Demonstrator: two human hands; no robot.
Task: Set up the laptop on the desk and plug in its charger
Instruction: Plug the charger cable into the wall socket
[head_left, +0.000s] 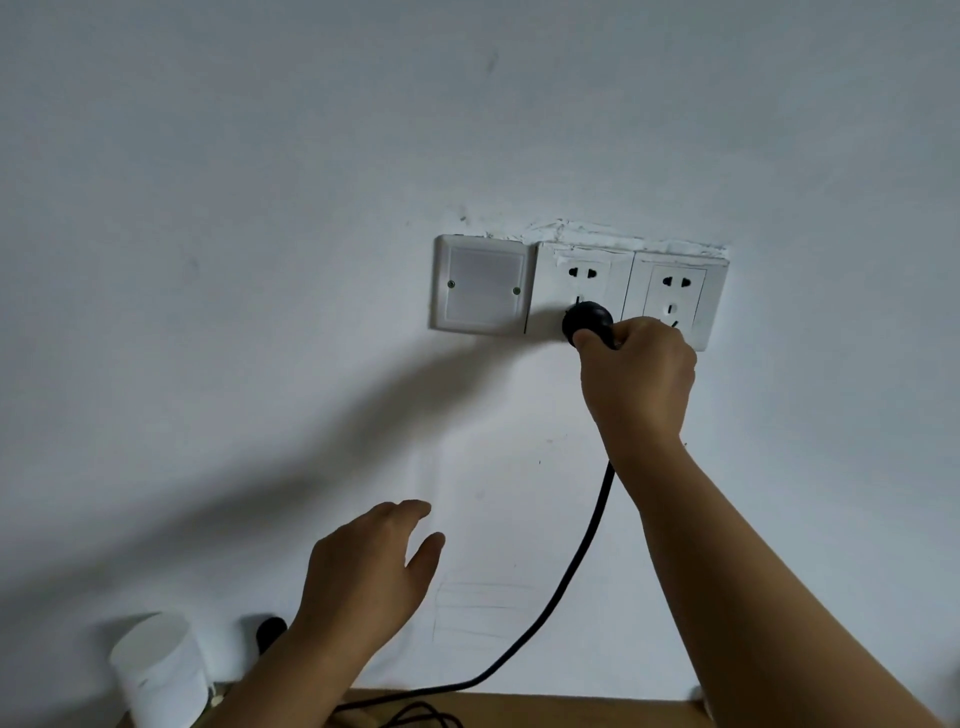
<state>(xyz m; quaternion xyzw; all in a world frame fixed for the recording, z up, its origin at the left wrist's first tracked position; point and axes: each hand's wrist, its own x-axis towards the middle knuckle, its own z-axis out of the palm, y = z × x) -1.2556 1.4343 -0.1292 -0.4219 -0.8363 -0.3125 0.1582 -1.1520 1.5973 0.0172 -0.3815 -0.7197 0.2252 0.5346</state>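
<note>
My right hand (641, 374) grips the black charger plug (587, 319) and holds it against the lower holes of the middle wall socket (584, 275). The plug's black cable (582, 561) hangs down the white wall and curls onto the wooden desk edge (571, 709) at the bottom. My left hand (369, 566) hovers lower left near the wall, fingers apart, holding nothing. The laptop is not in view.
A second socket (675, 296) sits to the right of the plug, partly behind my right hand. A white switch plate (480, 286) is to the left. A white paper roll (156, 670) and a small black object (270, 631) stand at the desk's back left.
</note>
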